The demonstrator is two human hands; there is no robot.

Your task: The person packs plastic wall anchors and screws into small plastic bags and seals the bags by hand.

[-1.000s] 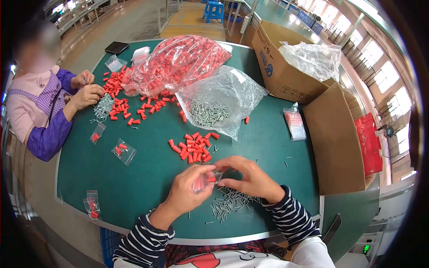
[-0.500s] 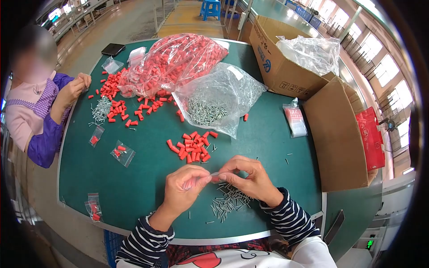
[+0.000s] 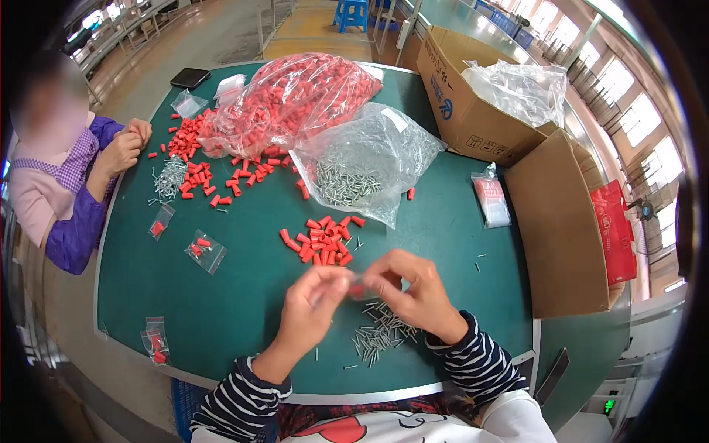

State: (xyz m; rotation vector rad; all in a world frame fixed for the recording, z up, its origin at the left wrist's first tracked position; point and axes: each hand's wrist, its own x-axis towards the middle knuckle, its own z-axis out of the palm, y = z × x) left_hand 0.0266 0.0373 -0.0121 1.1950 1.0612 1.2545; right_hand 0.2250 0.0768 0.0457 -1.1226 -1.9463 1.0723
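Between my two hands is a small clear plastic bag [image 3: 357, 288] with something red in it, partly blurred. My left hand [image 3: 312, 297] pinches its left side, and my right hand [image 3: 410, 292] pinches its right side. Just beyond them lies a pile of red plastic caps [image 3: 322, 240]. Loose screws [image 3: 380, 334] are spread on the green table [image 3: 436, 369] beneath and beside my right hand. Farther back, a clear bag of screws [image 3: 353, 177] rests against a large clear bag of red caps [image 3: 303, 96].
A co-worker's hands [image 3: 127, 146] are at the left edge, near more caps and screws [image 3: 170, 177]. Small filled bags [image 3: 205, 251] lie at left. Cardboard boxes [image 3: 554, 229] stand at right, beside a packet of bags [image 3: 491, 198]. A phone [image 3: 190, 77] lies at the back.
The small bag remains between my hands, now with its red part nearer my right fingers. My left fingers have shifted slightly right and up. The co-worker's hands have drawn toward the table's left edge.
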